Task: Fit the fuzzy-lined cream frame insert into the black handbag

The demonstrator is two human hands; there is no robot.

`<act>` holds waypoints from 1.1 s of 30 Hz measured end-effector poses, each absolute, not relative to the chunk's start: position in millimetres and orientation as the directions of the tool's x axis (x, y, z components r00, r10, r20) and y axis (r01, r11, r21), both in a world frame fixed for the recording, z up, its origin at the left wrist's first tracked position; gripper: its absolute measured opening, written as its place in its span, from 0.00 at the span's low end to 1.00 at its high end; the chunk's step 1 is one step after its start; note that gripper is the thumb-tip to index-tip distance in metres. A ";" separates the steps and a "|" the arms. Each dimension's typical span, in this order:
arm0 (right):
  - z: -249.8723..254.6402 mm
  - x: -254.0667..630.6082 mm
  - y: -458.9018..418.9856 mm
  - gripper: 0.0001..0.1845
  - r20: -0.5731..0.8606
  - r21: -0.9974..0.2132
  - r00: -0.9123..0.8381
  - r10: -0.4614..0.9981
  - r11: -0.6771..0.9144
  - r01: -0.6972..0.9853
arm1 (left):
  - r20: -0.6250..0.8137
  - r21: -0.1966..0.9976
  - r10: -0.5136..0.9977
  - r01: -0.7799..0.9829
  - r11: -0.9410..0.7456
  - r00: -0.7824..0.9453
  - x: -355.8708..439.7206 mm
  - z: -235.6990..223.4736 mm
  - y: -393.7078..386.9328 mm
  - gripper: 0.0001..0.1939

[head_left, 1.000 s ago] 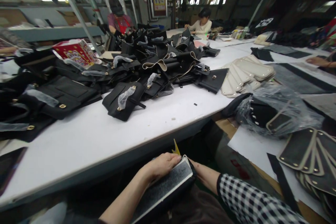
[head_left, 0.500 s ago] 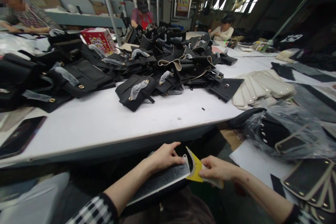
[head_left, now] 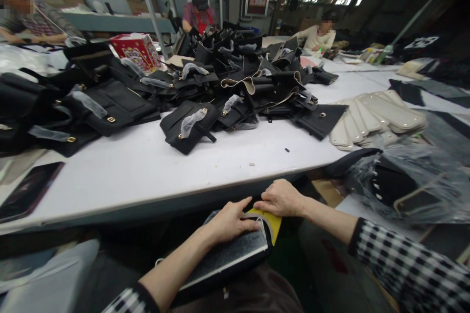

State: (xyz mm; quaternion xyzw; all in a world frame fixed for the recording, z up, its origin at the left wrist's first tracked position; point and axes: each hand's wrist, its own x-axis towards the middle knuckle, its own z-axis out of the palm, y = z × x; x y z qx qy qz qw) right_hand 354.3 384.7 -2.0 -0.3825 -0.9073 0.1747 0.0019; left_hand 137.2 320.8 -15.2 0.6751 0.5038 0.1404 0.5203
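The right hand (head_left: 281, 199) pinches a yellow curved piece (head_left: 276, 229) between thumb and bent fingers, its hollow edge turned to the rounded end of a long dark piece (head_left: 227, 254), lying just about that end; whether the two touch I can't tell. The left hand (head_left: 228, 222) grasps the dark piece near the same end, thumb on its face, index finger stretched toward the yellow piece; its other fingertips are hidden from me. The dark piece sits on the person's lap, below the table edge, its long axis slanting from near left to far right, a white loop at the far end.

On the white table (head_left: 121, 171) beyond, black handbags (head_left: 189, 127) lie heaped, many handles wrapped in clear film. Among them stands a red printed box (head_left: 135, 51); what it holds I can't make out. To the right, a clear plastic bag (head_left: 446, 171) holds black pieces with pale edging, near fanned pale panels (head_left: 389, 112). A phone (head_left: 31, 188) lies at the left.
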 end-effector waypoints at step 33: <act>2.5 346.9 345.5 0.34 -0.284 0.009 -0.627 0.726 0.656 0.755 | -0.192 0.716 0.761 0.619 -0.324 0.620 144.5 -12.6 317.6 0.17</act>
